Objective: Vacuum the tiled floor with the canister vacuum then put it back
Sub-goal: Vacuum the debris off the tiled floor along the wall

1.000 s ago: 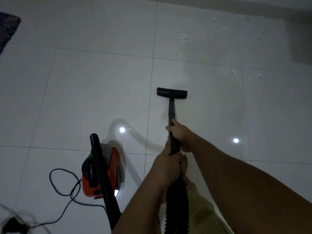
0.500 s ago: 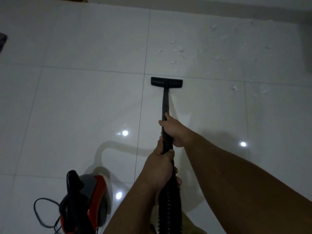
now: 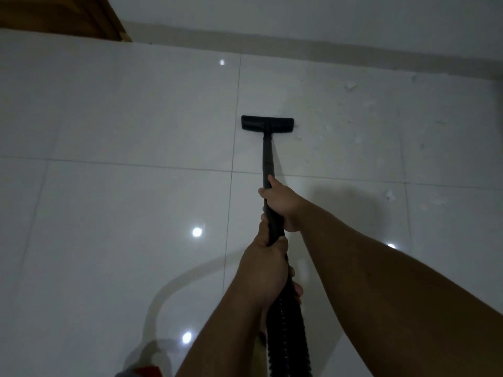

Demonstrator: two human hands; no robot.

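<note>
Two bare hands grip the black wand [image 3: 268, 156] as we look down: the right hand [image 3: 283, 204] is wrapped around the tube farther forward, and the left hand [image 3: 265, 268] is clenched around it just behind, where the ribbed hose [image 3: 287, 330] begins. The floor nozzle [image 3: 267, 123] lies flat on the glossy white tiled floor [image 3: 109, 213], touching the near edge of the scattered white scraps [image 3: 351, 85] that lie to its right toward the wall [image 3: 326, 20]. Only a red and grey corner of the canister vacuum [image 3: 141, 371] shows at the bottom edge, left of our arms, and a wooden door [image 3: 54, 14] fills the upper left corner.
</note>
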